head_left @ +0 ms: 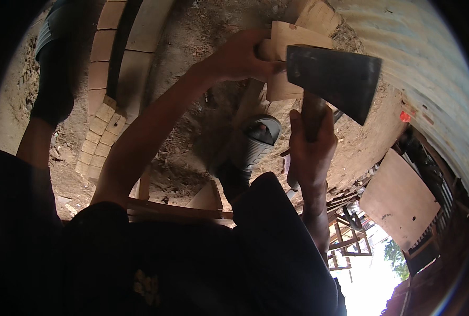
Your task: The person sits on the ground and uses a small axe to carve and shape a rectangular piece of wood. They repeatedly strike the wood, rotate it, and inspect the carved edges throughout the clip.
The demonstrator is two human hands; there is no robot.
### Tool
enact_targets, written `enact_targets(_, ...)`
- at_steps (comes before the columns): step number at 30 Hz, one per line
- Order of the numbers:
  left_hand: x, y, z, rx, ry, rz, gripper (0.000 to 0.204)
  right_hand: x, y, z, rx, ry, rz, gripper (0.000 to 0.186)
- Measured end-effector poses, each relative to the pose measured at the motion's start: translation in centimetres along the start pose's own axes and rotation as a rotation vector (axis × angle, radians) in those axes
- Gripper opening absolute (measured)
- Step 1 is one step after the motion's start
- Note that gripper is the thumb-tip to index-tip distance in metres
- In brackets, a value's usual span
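Observation:
In my right hand (313, 150) is the short wooden handle of a hatchet (337, 79), with the fingers wrapped round it. Its broad dark blade points to the right, just in front of a pale wooden piece (300, 36). My left hand (245, 57) grips that piece at its left side, the fingers partly hidden by the wood. The blade covers the middle of the piece, so I cannot tell whether the two touch. Behind it, at the top, shows a larger block of light wood (318, 17).
Stacked small wooden blocks (100, 134) and long boards (140, 50) lie on the left. My sandalled foot (261, 137) rests on the dirt ground below the wood. Corrugated metal sheeting (424, 47) runs along the right, above a leaning wooden panel (400, 200).

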State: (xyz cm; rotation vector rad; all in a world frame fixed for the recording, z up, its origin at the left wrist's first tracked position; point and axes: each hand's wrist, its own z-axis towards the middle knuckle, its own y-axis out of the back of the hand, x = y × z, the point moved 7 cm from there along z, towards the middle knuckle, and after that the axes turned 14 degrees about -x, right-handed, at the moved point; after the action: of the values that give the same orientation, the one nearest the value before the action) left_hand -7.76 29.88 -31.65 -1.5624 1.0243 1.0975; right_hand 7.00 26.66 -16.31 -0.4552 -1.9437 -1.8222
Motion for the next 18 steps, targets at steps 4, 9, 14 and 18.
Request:
enact_targets(4,0.2,-0.6,0.0,0.037,0.106,-0.099,0.062,-0.1,0.3,-0.5,-0.113,-0.021,0.102,0.037)
enact_targets(9,0.6,-0.2,0.0,0.003,0.033,-0.021,0.057,0.2,-0.4,0.5,0.135,-0.067,-0.118,0.041)
enact_targets(14,0.4,-0.4,-0.1,0.060,0.034,-0.109,0.055,-1.5,0.5,-0.3,0.014,-0.161,0.041,0.029)
enact_targets(18,1.9,0.5,0.6,-0.048,-0.039,-0.128,0.059,-2.5,0.5,-0.9,0.007,-0.219,0.090,0.030)
